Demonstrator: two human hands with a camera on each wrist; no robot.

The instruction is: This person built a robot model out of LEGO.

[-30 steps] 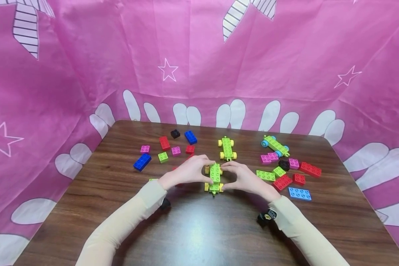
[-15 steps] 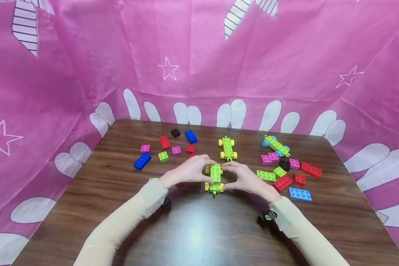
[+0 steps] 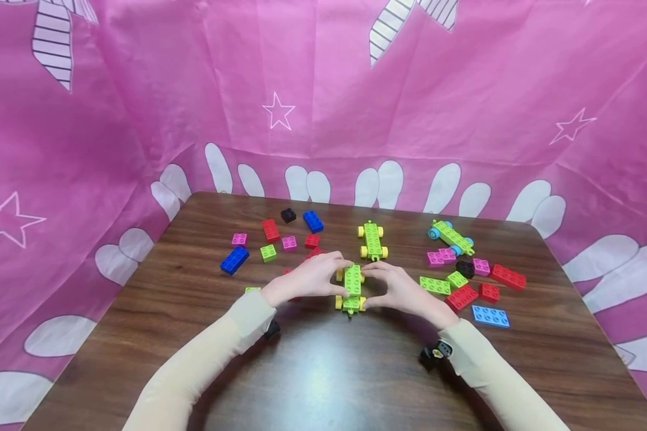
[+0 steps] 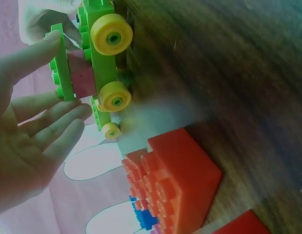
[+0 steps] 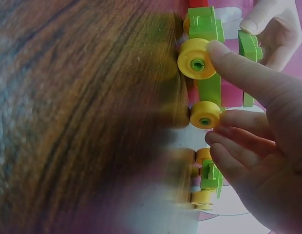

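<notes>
My left hand (image 3: 305,279) and my right hand (image 3: 398,289) pinch green wheeled chassis (image 3: 351,287) from both sides, mid-table (image 3: 323,371). Second green chassis (image 3: 372,240) just beyond. Third, with blue wheels (image 3: 452,237), far right. Loose bricks scattered left and right: blue brick (image 3: 234,260) at left, red brick (image 3: 508,276) at right.

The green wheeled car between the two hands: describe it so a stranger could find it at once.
On the brown table, look at the near middle, where the left hand and right hand meet. Between them sits the green car with yellow wheels. Two similar cars stand farther back, untouched, one with blue wheels.
</notes>
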